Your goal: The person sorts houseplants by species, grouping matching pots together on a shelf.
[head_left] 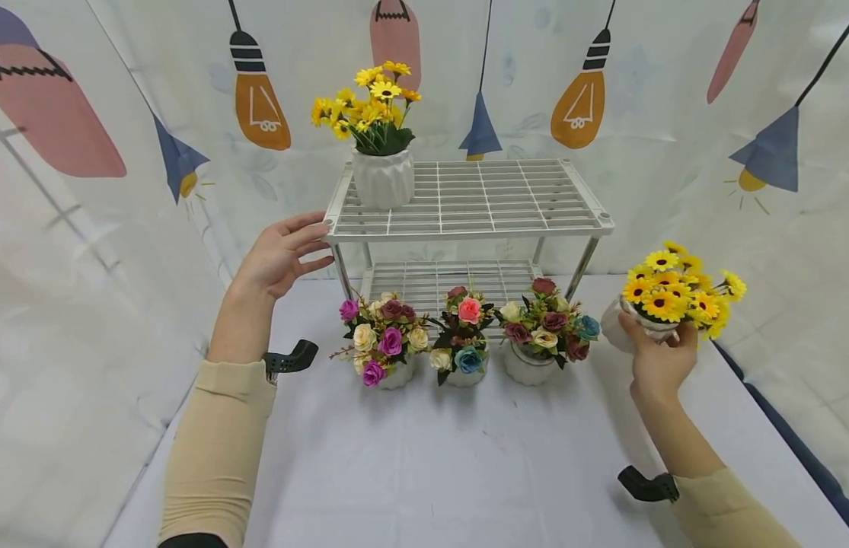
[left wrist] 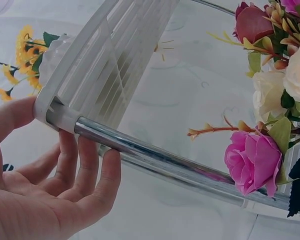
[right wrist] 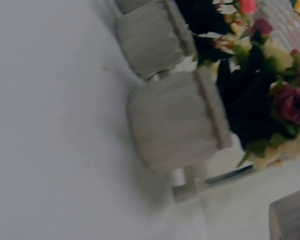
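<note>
On the left, my left hand (head_left: 280, 255) rests its fingertips against the front left corner of a white two-tier wire rack (head_left: 465, 235). Up close in the left wrist view, those fingers (left wrist: 87, 167) touch the corner cap and metal post. At the right, my right hand (head_left: 660, 369) grips a white pot of yellow daisy-like flowers (head_left: 671, 293), raised beside the rack; only a pale corner of that pot shows at the lower right of the right wrist view. A similar pot of yellow flowers (head_left: 383, 179) stands on the rack's top shelf, at its left end.
Before the rack stand three white pots of artificial roses: a left one (head_left: 390, 342), a middle one (head_left: 465, 335) and a right one (head_left: 534, 365). The lower shelf (head_left: 451, 275) is partly hidden behind them. A patterned curtain (head_left: 424, 114) hangs behind the white table (head_left: 465, 472).
</note>
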`<state>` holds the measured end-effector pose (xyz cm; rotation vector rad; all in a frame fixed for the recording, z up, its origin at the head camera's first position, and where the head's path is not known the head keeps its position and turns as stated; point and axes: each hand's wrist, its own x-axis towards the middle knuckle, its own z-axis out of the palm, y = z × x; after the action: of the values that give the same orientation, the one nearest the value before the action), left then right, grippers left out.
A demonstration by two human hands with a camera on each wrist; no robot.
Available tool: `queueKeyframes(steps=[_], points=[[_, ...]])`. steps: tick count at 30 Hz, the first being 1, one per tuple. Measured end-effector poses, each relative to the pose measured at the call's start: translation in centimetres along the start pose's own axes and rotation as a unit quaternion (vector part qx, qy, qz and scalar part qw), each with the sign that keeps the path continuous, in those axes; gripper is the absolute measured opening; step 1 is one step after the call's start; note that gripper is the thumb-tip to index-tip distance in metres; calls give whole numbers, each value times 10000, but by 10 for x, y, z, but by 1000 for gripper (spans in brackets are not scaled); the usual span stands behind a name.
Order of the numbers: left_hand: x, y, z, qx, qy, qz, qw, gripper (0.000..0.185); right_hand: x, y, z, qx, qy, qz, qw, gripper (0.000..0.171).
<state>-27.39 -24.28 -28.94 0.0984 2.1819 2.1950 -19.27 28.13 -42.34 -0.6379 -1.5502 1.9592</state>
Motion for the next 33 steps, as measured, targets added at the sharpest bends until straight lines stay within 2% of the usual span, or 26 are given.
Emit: queueKeyframes(steps=[10,15,25,29,33], points=[[2,2,1,49,-19,19,10000,65,-11,-44,2,714,-233,256,9968,92],[1,3,0,61,-51,-23,10000,69,-18,-63,8,848,-311,378,9952,91],[0,3,2,120,-45,-22,9999,69,-35,-96,18,1279,-804,-293,9881,84],[0,3,1,96,-28,-40,9999,68,-42,-106,26,1526,-1121,-718,9793,82],[-1,3,0,82,-26,-65,9999,69,-50,-115,39,1801,-1419,-889,9693,81]])
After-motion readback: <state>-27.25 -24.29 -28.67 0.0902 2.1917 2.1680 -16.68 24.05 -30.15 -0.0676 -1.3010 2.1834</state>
